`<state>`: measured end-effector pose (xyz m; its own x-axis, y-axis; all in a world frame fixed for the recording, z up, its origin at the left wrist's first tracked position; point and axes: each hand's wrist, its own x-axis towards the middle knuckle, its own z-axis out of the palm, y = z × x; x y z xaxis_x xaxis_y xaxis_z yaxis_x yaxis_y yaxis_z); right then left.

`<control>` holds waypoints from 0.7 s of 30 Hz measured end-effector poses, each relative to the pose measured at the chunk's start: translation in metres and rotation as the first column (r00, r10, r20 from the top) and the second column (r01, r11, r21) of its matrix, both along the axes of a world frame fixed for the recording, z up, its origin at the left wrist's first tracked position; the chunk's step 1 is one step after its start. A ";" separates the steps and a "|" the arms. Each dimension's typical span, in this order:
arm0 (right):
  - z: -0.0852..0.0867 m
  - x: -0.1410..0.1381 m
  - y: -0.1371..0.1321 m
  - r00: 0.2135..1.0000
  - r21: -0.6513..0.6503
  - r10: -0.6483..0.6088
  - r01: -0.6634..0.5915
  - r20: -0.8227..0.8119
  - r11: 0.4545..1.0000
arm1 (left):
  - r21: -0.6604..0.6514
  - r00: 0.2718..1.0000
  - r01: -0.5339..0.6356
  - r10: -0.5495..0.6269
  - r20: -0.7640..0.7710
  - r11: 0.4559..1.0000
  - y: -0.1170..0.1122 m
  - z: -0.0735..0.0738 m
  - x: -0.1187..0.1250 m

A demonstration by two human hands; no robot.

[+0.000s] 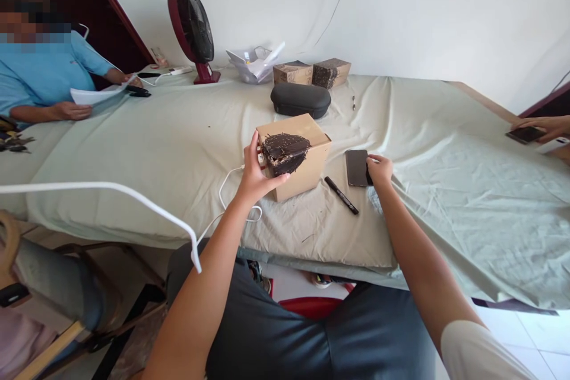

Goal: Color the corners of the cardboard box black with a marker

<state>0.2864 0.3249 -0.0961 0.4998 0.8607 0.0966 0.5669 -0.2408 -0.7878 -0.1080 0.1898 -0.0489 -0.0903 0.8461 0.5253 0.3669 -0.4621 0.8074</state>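
Note:
A tan cardboard box (pixel 300 172) sits on the cloth in front of me, one corner covered by a dark brown-black scribbled patch (pixel 287 151). My left hand (pixel 256 175) grips that corner, thumb on the front face and fingers along the left side. Behind those fingers a small red and white item is mostly hidden. To the right, a dark flat phone (pixel 356 168) lies on the cloth, its right edge pinched by my right hand (pixel 380 171). Between box and phone rests a black marker pen (pixel 341 195), touched by neither hand.
A white cable (pixel 226 190) loops left of the box. Behind it are a black zip case (pixel 300 100), two patterned boxes (pixel 293 74), a plastic basket (pixel 253 71) and a fan (pixel 192 27). A person (pixel 53 80) holds papers at left; another person's hand (pixel 545 126) holds a phone at right.

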 end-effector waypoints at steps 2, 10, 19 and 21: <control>-0.002 -0.002 0.001 0.999 -0.013 -0.013 0.014 0.032 1.000 | -0.001 1.000 -0.005 0.005 -0.005 1.000 -0.001 0.000 0.000; -0.005 -0.004 0.000 0.998 -0.023 -0.026 0.027 0.051 0.999 | 0.000 0.999 -0.018 0.018 -0.028 1.000 -0.003 0.001 -0.001; -0.003 -0.004 -0.003 1.000 -0.008 -0.013 0.014 0.028 1.000 | -0.034 0.999 -0.036 0.035 -0.014 0.999 -0.008 0.004 0.000; -0.002 -0.005 -0.004 1.000 -0.011 -0.006 0.006 0.024 1.000 | -0.048 0.999 -0.039 0.038 -0.012 0.998 -0.010 0.005 0.000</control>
